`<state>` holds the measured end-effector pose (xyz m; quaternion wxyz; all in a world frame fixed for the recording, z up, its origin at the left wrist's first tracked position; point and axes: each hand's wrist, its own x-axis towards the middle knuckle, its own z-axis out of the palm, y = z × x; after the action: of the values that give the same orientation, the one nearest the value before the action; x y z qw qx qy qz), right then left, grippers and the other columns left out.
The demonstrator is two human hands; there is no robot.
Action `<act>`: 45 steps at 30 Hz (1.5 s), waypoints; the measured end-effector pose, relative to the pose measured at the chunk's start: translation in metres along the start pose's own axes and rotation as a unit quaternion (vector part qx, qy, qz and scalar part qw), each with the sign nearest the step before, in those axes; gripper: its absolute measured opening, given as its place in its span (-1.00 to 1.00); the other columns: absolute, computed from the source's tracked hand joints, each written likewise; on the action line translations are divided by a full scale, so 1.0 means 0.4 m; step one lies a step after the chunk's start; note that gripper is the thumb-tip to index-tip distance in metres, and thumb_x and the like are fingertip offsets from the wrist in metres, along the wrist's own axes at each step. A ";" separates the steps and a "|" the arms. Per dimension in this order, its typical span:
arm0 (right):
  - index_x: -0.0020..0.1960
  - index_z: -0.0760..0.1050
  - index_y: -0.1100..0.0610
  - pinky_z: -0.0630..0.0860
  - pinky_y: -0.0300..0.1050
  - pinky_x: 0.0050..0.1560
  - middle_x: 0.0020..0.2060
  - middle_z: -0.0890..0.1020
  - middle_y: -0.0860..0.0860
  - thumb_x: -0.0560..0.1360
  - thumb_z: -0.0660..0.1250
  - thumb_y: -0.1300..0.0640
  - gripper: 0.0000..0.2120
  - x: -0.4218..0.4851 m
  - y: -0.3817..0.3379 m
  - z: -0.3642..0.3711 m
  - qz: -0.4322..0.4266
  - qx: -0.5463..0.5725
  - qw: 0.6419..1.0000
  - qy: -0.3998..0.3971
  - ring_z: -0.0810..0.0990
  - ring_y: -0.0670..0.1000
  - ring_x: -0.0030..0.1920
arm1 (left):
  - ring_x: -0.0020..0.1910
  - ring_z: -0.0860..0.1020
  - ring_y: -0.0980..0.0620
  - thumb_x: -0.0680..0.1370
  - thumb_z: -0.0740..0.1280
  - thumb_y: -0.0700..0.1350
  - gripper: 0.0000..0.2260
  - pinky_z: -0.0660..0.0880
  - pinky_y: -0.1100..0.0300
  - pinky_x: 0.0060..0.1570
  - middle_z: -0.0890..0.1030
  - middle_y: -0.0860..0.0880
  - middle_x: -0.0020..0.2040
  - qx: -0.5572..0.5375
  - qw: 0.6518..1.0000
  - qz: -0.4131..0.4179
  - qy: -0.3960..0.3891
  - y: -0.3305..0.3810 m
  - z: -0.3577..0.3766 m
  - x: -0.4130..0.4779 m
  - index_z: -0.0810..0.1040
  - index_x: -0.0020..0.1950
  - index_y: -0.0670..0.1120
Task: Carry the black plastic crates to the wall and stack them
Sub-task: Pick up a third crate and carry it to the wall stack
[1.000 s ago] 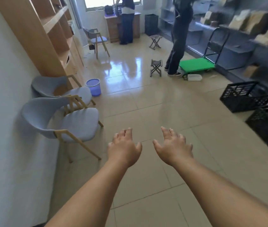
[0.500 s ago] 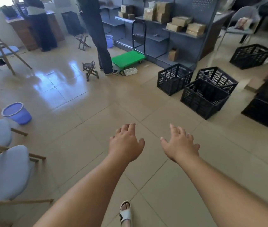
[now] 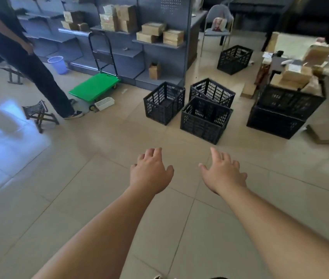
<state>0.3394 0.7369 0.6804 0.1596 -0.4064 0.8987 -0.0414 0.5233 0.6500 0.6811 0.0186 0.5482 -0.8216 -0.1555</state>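
Three empty black plastic crates stand together on the tiled floor ahead: a nearest crate (image 3: pixel 206 120), a left crate (image 3: pixel 164 102) and a tilted crate (image 3: pixel 212 92) behind. Another black crate (image 3: pixel 234 59) sits farther back. At the right, a crate holding cardboard boxes (image 3: pixel 288 101) rests on a lower crate (image 3: pixel 274 123). My left hand (image 3: pixel 151 172) and my right hand (image 3: pixel 223 172) reach forward, palms down, fingers apart, holding nothing, short of the nearest crate.
A person in dark trousers (image 3: pixel 38 77) stands at the left by a green platform trolley (image 3: pixel 95 87). Small folding stools (image 3: pixel 38 115), a purple bucket (image 3: pixel 58 64), grey shelving with boxes (image 3: pixel 159 37) and a grey chair (image 3: pixel 218 27) surround the floor.
My view has swung right, away from the wall and grey chairs, and closer to the crates. Both hands stay stretched out in front, empty.
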 end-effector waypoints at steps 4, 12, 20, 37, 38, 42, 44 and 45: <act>0.58 -0.08 -0.16 0.28 0.34 0.29 0.56 0.14 0.00 0.54 0.01 -0.30 -0.33 0.136 0.004 -0.017 0.038 0.005 0.999 0.005 0.21 0.22 0.44 | 0.46 0.32 -0.13 0.57 0.15 0.25 -0.35 0.37 -0.16 0.28 0.31 0.00 0.54 0.016 0.999 0.043 -0.015 0.053 0.002 0.171 0.14 0.61 0.04; 0.57 -0.07 -0.16 0.27 0.33 0.28 0.55 0.15 0.01 0.53 -0.02 -0.28 -0.35 0.501 0.052 -0.070 0.079 0.016 0.997 -0.006 0.21 0.23 0.42 | 0.44 0.34 -0.12 0.55 0.16 0.25 -0.36 0.38 -0.14 0.25 0.34 0.01 0.51 0.039 0.995 0.088 -0.024 0.231 0.027 0.547 0.18 0.58 0.04; 0.53 -0.01 -0.17 0.30 0.32 0.23 0.45 0.30 0.01 0.53 -0.01 -0.28 -0.39 0.860 0.066 -0.186 0.082 0.013 0.997 -0.006 0.27 0.22 0.37 | 0.45 0.32 -0.12 0.56 0.15 0.25 -0.35 0.36 -0.14 0.29 0.31 0.02 0.54 0.022 0.997 0.062 -0.042 0.348 0.010 0.864 0.16 0.60 0.04; 0.53 0.08 -0.16 0.36 0.23 0.18 0.40 0.35 0.02 0.50 0.02 -0.37 -0.35 1.540 -0.165 -0.257 0.181 0.030 0.983 0.023 0.36 0.17 0.33 | 0.44 0.34 -0.12 0.57 0.19 0.24 -0.39 0.37 -0.17 0.29 0.34 0.03 0.51 0.013 0.990 0.121 -0.068 0.322 -0.061 1.677 0.20 0.57 0.05; 0.53 0.08 -0.16 0.36 0.24 0.18 0.40 0.36 0.03 0.50 0.02 -0.36 -0.35 1.567 -0.176 -0.258 0.186 0.038 0.982 0.022 0.36 0.17 0.33 | 0.44 0.34 -0.12 0.57 0.19 0.24 -0.39 0.37 -0.18 0.29 0.33 0.02 0.51 0.018 0.989 0.125 -0.075 0.326 -0.066 1.718 0.20 0.57 0.05; 0.54 0.06 -0.17 0.35 0.24 0.18 0.42 0.36 0.01 0.52 0.04 -0.36 -0.35 1.656 -0.189 -0.262 0.212 0.043 0.976 0.011 0.34 0.18 0.34 | 0.42 0.35 -0.15 0.56 0.19 0.23 -0.39 0.38 -0.21 0.27 0.35 0.00 0.48 0.039 0.982 0.150 -0.110 0.360 -0.062 1.858 0.20 0.56 0.04; 0.54 0.06 -0.17 0.34 0.25 0.19 0.43 0.36 0.00 0.52 0.05 -0.35 -0.35 1.704 -0.173 -0.269 0.236 0.044 0.971 0.005 0.33 0.18 0.35 | 0.40 0.37 -0.15 0.56 0.18 0.24 -0.42 0.38 -0.22 0.26 0.38 -0.01 0.45 0.049 0.978 0.162 -0.121 0.390 -0.049 1.921 0.23 0.53 0.03; 0.54 0.07 -0.16 0.34 0.25 0.20 0.42 0.36 0.01 0.52 0.06 -0.35 -0.36 1.730 -0.161 -0.272 0.247 0.046 0.968 0.001 0.32 0.18 0.36 | 0.39 0.38 -0.15 0.56 0.17 0.24 -0.43 0.38 -0.22 0.25 0.38 -0.01 0.45 0.053 0.976 0.168 -0.126 0.408 -0.041 1.953 0.24 0.52 0.03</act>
<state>-0.0775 0.1733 0.6211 0.1826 -0.1645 0.9684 -0.0421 0.0693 -0.0047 0.6322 -0.0887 0.3788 -0.9046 -0.1743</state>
